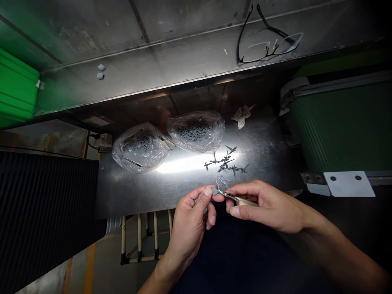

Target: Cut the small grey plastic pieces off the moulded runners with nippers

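Note:
Between thumb and fingers, my left hand point(196, 216) pinches a small grey plastic part point(215, 191); more grey shows inside its curled fingers. A thin branching grey sprue point(222, 181) rises beside that part. My right hand point(266, 206) is wrapped round cutting pliers point(245, 201) with pale handles, their jaws at the part's right edge. Dark sprue pieces point(227, 162) lie scattered on the metal table point(134, 198) just beyond my hands. Farther back, one clear bag point(196, 130) holds many small dark parts.
Another clear bag point(141, 147) has tweezers point(134, 162) and second pliers point(167, 143) on it. Glasses point(269, 51) and two grey pieces point(100, 76) rest on the shelf. A green conveyor point(343, 122) stands right, a black ribbed surface point(45, 216) left. Crumpled paper point(242, 116) lies behind.

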Demonstrator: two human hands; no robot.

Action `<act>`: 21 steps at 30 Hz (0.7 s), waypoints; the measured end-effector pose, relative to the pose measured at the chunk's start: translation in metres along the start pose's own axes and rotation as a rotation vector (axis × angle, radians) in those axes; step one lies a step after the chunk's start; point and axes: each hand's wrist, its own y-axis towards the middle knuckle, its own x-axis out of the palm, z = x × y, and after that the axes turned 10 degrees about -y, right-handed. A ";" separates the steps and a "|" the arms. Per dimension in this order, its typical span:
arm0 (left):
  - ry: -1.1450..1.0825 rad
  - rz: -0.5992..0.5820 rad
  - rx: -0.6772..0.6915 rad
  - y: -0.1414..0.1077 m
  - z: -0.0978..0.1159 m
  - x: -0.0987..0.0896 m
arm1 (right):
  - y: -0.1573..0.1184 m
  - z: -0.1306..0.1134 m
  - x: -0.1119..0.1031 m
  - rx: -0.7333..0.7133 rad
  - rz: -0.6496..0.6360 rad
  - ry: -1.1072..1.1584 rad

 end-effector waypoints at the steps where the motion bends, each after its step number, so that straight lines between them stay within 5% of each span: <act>1: 0.017 0.009 0.010 0.000 -0.001 -0.001 | 0.000 -0.003 0.000 0.002 0.026 -0.049; 12: 0.144 -0.011 0.114 -0.006 -0.007 -0.005 | -0.005 -0.008 0.001 -0.069 0.082 -0.395; 21: 0.149 0.022 0.149 -0.008 -0.011 -0.003 | -0.005 -0.006 0.004 -0.092 0.110 -0.373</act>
